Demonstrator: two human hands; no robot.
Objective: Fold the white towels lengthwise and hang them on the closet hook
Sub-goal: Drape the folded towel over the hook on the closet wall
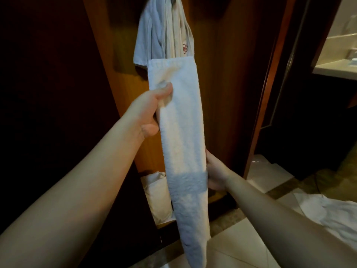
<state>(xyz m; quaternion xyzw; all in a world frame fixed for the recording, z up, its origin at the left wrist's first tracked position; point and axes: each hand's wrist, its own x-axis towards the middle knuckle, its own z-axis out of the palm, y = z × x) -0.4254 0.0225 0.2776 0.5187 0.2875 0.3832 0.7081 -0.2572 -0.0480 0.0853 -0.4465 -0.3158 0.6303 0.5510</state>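
Towel (181, 132), white and folded into a long narrow strip, hangs upright in front of the open wooden closet (222, 84), its top edge just below the pale cloths (164, 31) that hang higher up. The left hand (148, 113) pinches its left edge near the top, thumb (164, 89) pressed on the front and fingers hidden behind. The right hand (216, 173) holds the right edge lower down, fingers curled behind the cloth; more white fabric (328, 211) lies on the tiled floor (241, 244).

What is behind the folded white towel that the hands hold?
Behind the folded white towel hang pale cloths on the wooden closet. Lower down, white bundled cloth shows. The hook is not visible.
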